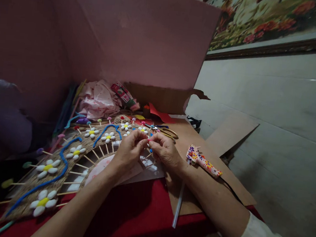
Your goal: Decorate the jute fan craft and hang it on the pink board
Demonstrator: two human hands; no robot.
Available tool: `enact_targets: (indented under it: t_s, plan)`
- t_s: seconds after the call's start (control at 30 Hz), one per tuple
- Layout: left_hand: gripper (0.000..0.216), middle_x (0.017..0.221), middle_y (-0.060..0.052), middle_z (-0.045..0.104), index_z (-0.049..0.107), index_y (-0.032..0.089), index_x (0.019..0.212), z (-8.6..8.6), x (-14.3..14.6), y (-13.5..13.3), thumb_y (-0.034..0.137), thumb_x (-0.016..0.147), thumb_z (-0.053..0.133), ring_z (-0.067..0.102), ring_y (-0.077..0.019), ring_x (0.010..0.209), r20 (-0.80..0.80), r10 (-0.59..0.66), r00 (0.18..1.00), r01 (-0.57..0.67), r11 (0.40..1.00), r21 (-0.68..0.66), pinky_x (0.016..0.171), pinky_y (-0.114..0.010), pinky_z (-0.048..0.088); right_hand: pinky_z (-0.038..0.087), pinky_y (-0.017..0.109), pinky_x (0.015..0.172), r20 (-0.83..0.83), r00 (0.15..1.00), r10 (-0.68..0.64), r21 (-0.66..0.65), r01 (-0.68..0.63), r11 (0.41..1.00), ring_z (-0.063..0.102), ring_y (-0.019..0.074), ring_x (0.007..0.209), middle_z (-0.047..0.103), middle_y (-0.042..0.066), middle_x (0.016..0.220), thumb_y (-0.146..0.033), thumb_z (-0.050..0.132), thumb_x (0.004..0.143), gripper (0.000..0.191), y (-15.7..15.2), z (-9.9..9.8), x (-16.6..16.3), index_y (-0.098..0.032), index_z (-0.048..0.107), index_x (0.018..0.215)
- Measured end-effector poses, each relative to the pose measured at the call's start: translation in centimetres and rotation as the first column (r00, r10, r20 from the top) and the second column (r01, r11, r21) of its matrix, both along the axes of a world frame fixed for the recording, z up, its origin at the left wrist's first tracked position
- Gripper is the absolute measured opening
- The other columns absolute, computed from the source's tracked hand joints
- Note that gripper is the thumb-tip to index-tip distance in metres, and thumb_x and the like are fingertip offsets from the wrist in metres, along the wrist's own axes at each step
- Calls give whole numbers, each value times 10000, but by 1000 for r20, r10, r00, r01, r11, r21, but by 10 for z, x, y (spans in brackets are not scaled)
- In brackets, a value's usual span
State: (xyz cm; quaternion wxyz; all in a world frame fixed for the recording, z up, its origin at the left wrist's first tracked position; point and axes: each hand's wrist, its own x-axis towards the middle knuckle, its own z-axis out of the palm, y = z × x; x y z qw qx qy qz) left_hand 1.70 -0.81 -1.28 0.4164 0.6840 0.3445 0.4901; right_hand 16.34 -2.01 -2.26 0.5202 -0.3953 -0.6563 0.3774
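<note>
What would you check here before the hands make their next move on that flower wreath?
1. Left hand and right hand meet at the wreath's edge: ok.
2. Small pink piece pinched between the fingertips: ok, though what it is, cannot tell.
3. Glue gun lies apart from the hands on the cardboard: ok.
4. Scissors within reach behind the hands: ok.
5. Glue stick overhangs the cardboard edge: not ok.

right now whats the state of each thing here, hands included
left hand: fingers pinched, at the wreath's rim
right hand: fingers pinched on a small pink bit
wreath: flat on the table, flowers and blue pipe cleaner on it
glue gun: lying on the cardboard, untouched
scissors: lying behind the hands, open or shut unclear
glue stick: lying loose by the right forearm
</note>
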Motion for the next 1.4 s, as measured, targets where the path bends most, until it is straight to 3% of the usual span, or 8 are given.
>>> enact_targets:
  t_s: [0.17, 0.33, 0.53, 0.8, 1.0, 1.23, 1.3, 1.4]
  plan:
    - [213, 573, -2, 565, 531, 141, 757, 5, 3, -4, 346, 718, 573, 504, -115, 439, 48, -58, 997, 64, 990, -129, 385, -212, 400, 327, 186, 431, -23, 1000, -4, -14, 4, 1000, 408, 61, 446, 477, -46, 557, -320, 576, 767, 183, 1, 1, 1, -163, 503, 706]
    - [237, 557, -7, 576, 519, 134, 737, 10, 3, -8, 343, 682, 615, 541, -136, 434, 153, -56, 987, 84, 979, -185, 392, -239, 451, 378, 208, 508, 19, 999, -44, 75, 43, 996, 477, 84, 549, 553, -3, 663, -349, 576, 790, 202, 1, -1, 0, -149, 561, 760]
    - [195, 539, 4, 556, 517, 142, 698, 7, 6, -9, 315, 697, 606, 524, -120, 409, 147, -18, 989, 39, 988, -147, 378, -220, 440, 391, 233, 612, 134, 986, -94, 217, 63, 974, 490, 102, 637, 557, 4, 690, -305, 518, 844, 190, -3, 1, -1, -144, 568, 756]
    - [197, 558, 2, 566, 525, 137, 717, 8, 4, -8, 302, 667, 620, 511, -120, 400, 202, -56, 978, 101, 971, -218, 352, -225, 425, 391, 236, 614, 129, 991, -38, 181, 14, 983, 494, 110, 648, 552, 9, 703, -302, 485, 852, 191, -2, 1, 0, -147, 540, 754]
    - [234, 553, -5, 578, 538, 124, 717, 12, 6, -11, 320, 650, 647, 518, -120, 407, 192, -42, 980, 87, 968, -233, 378, -228, 433, 348, 221, 578, 208, 962, -174, 278, 113, 954, 444, 95, 598, 495, -20, 648, -254, 488, 829, 154, -5, 4, -1, -156, 519, 714]
    - [115, 509, 22, 531, 556, 150, 737, 0, 6, -8, 261, 749, 530, 475, -99, 428, -30, 50, 998, -51, 998, -40, 421, -203, 362, 301, 221, 550, 297, 925, -235, 346, 125, 930, 411, 88, 566, 467, -30, 605, -197, 486, 796, 146, -3, 3, 0, -163, 475, 654]
    - [93, 543, 15, 542, 568, 154, 734, -3, 5, -6, 219, 764, 509, 481, -96, 473, -155, 152, 976, -131, 982, 138, 469, -207, 355, 293, 222, 540, 304, 925, -227, 329, 122, 937, 401, 89, 558, 457, -33, 594, -189, 478, 781, 144, -2, 2, 0, -165, 463, 640]
    - [117, 616, -6, 566, 579, 156, 724, -7, 0, -3, 158, 782, 478, 490, -105, 552, -332, 311, 891, -132, 875, 465, 544, -230, 344, 288, 218, 525, 302, 936, -182, 263, 101, 960, 390, 89, 554, 441, -36, 588, -179, 474, 751, 126, 0, -1, 1, -167, 453, 627]
